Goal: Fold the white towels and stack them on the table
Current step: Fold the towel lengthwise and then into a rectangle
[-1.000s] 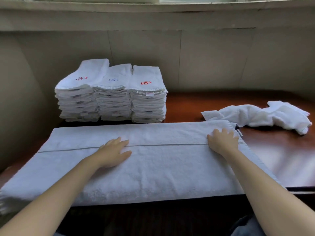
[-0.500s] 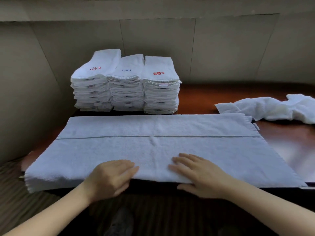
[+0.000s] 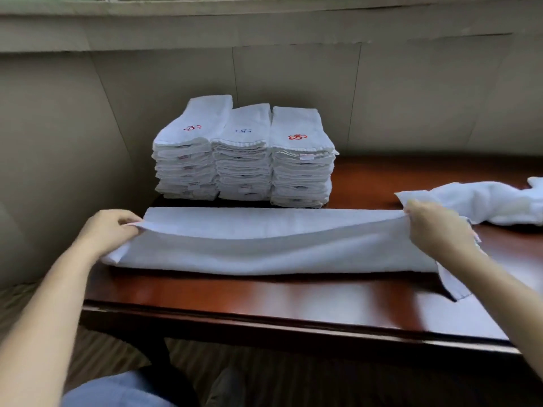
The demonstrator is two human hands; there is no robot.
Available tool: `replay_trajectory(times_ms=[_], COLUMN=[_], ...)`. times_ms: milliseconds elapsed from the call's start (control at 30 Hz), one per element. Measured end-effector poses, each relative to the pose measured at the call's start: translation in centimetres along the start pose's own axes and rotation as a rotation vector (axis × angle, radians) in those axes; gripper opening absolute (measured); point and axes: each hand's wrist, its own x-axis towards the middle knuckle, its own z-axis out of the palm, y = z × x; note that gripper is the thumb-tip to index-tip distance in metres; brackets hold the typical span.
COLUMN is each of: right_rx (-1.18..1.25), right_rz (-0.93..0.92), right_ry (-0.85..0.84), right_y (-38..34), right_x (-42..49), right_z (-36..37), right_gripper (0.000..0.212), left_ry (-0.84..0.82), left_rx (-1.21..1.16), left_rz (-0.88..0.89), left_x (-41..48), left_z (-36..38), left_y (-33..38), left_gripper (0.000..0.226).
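A long white towel (image 3: 273,242) lies across the dark wooden table (image 3: 264,301), its near half folded over towards the far edge, forming a narrow strip. My left hand (image 3: 108,233) pinches the towel's left end. My right hand (image 3: 435,227) pinches its right end, where a corner hangs loose below my wrist. Behind the towel stand three stacks of folded white towels (image 3: 244,160) side by side, with red and blue embroidery on the top ones. A crumpled unfolded white towel (image 3: 482,201) lies at the right, just behind my right hand.
A beige panelled wall (image 3: 293,98) runs close behind the stacks and along the left. The table's front edge (image 3: 264,321) is near me, with striped carpet (image 3: 264,374) and my knee (image 3: 117,392) below it.
My hands left the near edge's middle and took the towel's two ends. The near half got folded over away from me, so the towel is now a narrower strip farther from the table edge.
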Motion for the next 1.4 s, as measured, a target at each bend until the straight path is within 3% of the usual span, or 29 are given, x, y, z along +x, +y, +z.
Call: replay_trajectory(times_ms=[67,133,233,300,500,667,767,833,900,1000,1067,1267,1400], right_rx=[0.101,0.13,0.103,0.066,0.049,-0.039,0.035,0.002,-0.007,-0.06,-0.081,-0.097,-0.025], right_rz=[0.079,0.142,0.163,0.151,0.206,0.209,0.261,0.23,0.201,0.184,0.193,0.181,0.228], right_ry=[0.102,0.076,-0.124,-0.166,-0.322,-0.73,-0.801,-0.708,-0.619,-0.64,-0.709,-0.84,-0.762], right_y=[0.2,-0.2,-0.4,-0.3,1.0,1.4,1.8,1.9,1.8,1.3,1.2,3.0,5.9], right_x=[2.6,4.6,5.8,6.3,9.2,10.9,10.2,9.7,9.5,8.7,8.0,4.7,2.3], right_z=[0.7,2.3,6.3,8.3,9.0,7.5,6.9,6.8,6.7,5.4,4.5,1.7,-0.5], right_gripper=[0.02,0.015,0.013,0.016,0.032,0.029,0.041,0.049,0.046,0.031,0.032,0.052,0.04], left_ry=[0.129,0.213,0.281,0.305,0.387,0.483,0.524,0.469,0.307,-0.061,-0.214,-0.44,-0.522], left_rx=[-0.247,-0.38,-0.178,-0.03,0.006,0.114,0.27,0.369,0.414,0.391,0.393,0.437,0.549], left_rz=[-0.036,-0.154,-0.311,-0.348,-0.483,-0.453,-0.347,-0.244,-0.152,-0.04,0.033,0.423,0.563], left_x=[2.1,4.0,5.9,6.2,6.8,7.0,6.6,6.2,5.7,4.1,2.5,-1.4,-1.6], left_z=[1.5,3.7,7.2,8.6,9.8,9.6,9.8,10.4,11.8,15.2,17.9,22.3,21.4], left_y=[0.8,1.7,1.3,0.9,0.5,-0.1,0.6,1.9,4.0,8.3,11.2,16.7,15.9], left_gripper=[0.018,0.012,0.014,0.024,0.05,0.059,0.058,0.044,0.04,0.054,0.063,0.055,0.056])
